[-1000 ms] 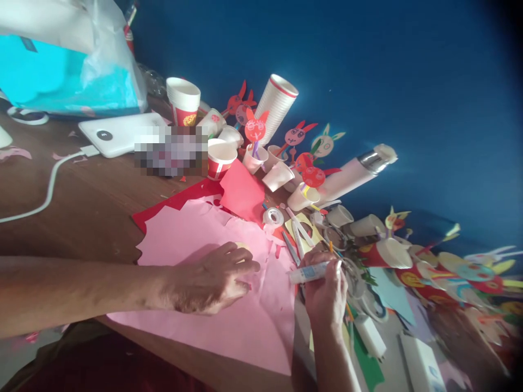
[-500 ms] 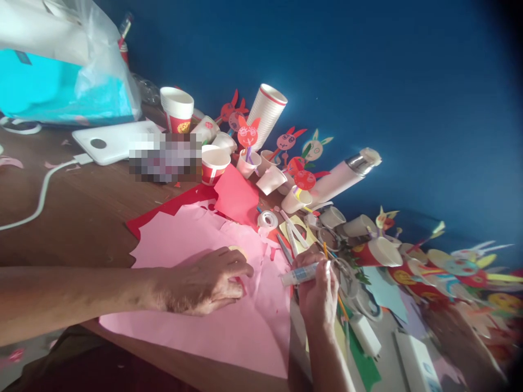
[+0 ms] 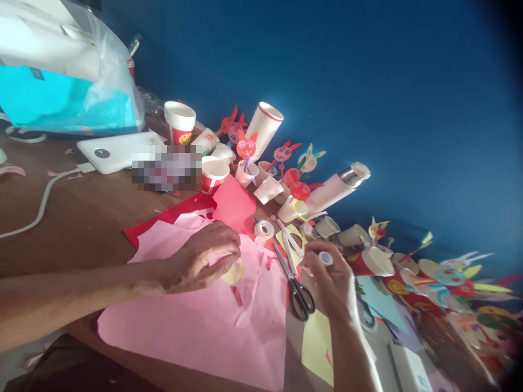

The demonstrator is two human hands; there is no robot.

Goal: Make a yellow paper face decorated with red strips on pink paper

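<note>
My left hand [image 3: 206,258] is above a large pink sheet of paper [image 3: 192,332], its thumb and fingers pinched at the edge of a small yellow paper disc [image 3: 234,272]. A narrow red paper strip [image 3: 237,296] lies on the pink sheet just below the disc. To the right, my right hand [image 3: 333,280] is closed around a glue stick, whose round white end [image 3: 326,258] points toward me while its body is hidden by the hand. Black-handled scissors [image 3: 301,300] lie beside this hand, next to a roll of clear tape [image 3: 265,230].
Paper cups [image 3: 215,173] and rabbit-faced paper figures [image 3: 247,146] line the blue wall. A pale flask [image 3: 333,191] leans among them. On the left are a white power bank [image 3: 116,152] with a cable and a turquoise bag [image 3: 65,100]. Another person's arm [image 3: 469,348] shows at the far right.
My right hand has turned and moved slightly right and up, so the glue stick now shows its end. My left hand has lifted back, exposing the yellow disc and red strip.
</note>
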